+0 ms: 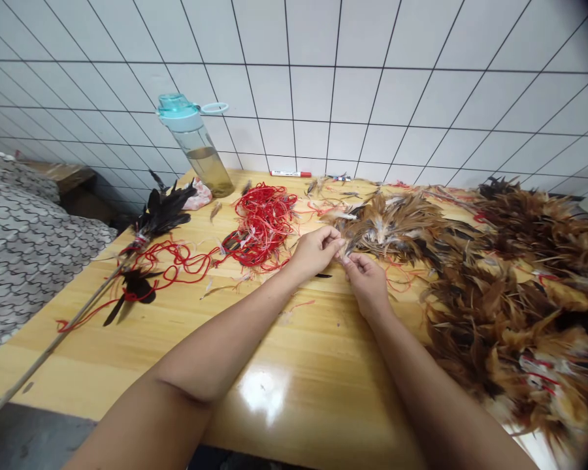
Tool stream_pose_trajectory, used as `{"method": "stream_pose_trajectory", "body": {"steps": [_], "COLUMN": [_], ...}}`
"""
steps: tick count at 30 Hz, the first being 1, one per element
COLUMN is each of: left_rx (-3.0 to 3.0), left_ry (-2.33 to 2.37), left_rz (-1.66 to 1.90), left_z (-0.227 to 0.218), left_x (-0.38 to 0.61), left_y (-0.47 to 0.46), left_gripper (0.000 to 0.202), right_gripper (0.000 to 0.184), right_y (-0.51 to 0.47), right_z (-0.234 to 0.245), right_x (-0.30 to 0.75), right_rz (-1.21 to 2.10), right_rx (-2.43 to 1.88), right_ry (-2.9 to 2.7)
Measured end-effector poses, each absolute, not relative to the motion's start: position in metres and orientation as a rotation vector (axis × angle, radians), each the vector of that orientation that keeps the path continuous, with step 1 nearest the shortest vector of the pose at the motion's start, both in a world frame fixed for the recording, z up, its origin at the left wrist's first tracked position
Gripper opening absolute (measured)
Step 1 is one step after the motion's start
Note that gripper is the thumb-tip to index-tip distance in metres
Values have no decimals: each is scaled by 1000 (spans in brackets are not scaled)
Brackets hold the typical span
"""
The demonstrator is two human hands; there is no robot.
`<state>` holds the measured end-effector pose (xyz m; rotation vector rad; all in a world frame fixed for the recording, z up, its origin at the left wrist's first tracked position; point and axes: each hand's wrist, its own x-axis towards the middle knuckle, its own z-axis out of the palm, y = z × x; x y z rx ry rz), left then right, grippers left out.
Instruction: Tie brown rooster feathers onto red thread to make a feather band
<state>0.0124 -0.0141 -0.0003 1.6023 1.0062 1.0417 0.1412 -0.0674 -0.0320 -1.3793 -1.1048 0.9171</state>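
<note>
My left hand and my right hand meet over the middle of the table. Both are closed in a pinch on a small brownish feather, mostly covered by the fingertips. Just beyond the hands lies a fanned pile of brown feathers. To the left of my left hand sits a tangled heap of red cord. A thin dark feather rests on the wood below the fingers.
Large brown feather bundles cover the right side of the wooden table. At left are a stick with black feathers at its end and a water bottle. A red-and-white marker lies by the tiled wall.
</note>
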Motion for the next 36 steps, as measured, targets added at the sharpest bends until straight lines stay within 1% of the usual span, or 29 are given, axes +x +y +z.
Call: {"method": "stream_pose_trajectory", "body": {"steps": [5, 10, 13, 16, 21, 24, 27, 31, 36], "left_rx": [1710, 1567, 1497, 1479, 1520, 1507, 1405, 1122, 933], "left_ry": [1028, 960, 993, 957, 936, 946, 904, 814, 768], "left_rz": [1030, 1019, 907, 747, 726, 752, 815, 907, 828], "left_z": [1, -2, -1, 1, 0, -2, -2, -2, -3], "left_x": [13, 12, 9, 7, 8, 9, 9, 8, 7], "left_y": [-15, -11, -10, -11, -12, -11, -11, -10, -8], "left_gripper": [13, 19, 27, 36, 31, 29, 33, 40, 42], "right_gripper": [35, 30, 28, 26, 24, 21, 20, 26, 24], "right_y": [-67, -67, -67, -67, -69, -70, -69, -68, -68], "right_z": [-34, -36, -37, -38, -34, -32, -34, -39, -42], "right_x": [142, 142, 142, 142, 142, 141, 141, 142, 142], "right_rz": [815, 828, 840, 773, 575, 510, 549, 669, 695], "right_rx": [-1407, -1425, -1423, -1423, -1466, -1490, -1490, -1462, -1441], "right_ry": [-1178, -1159, -1154, -1222, -1430, -1462, -1436, -1344, -1312]}}
